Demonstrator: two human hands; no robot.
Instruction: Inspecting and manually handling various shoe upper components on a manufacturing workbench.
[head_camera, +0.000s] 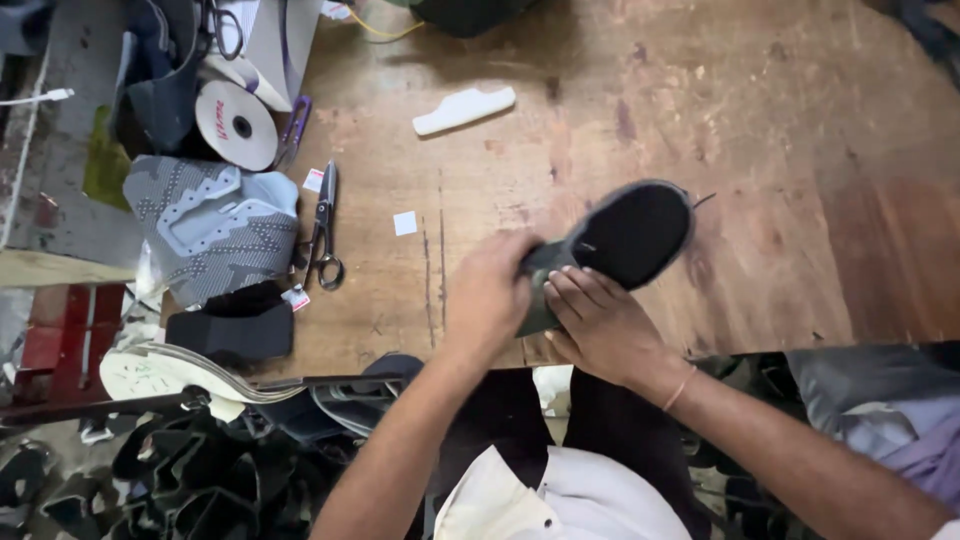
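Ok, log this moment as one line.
left hand: grips shoe | right hand: grips shoe | place: table edge

Your single head view looks steeply down, close over the wooden table (700, 120) edge, lap below.

A dark grey fabric shoe upper with a black oval insole face (625, 240) sits tilted, right of frame centre, above the table edge.
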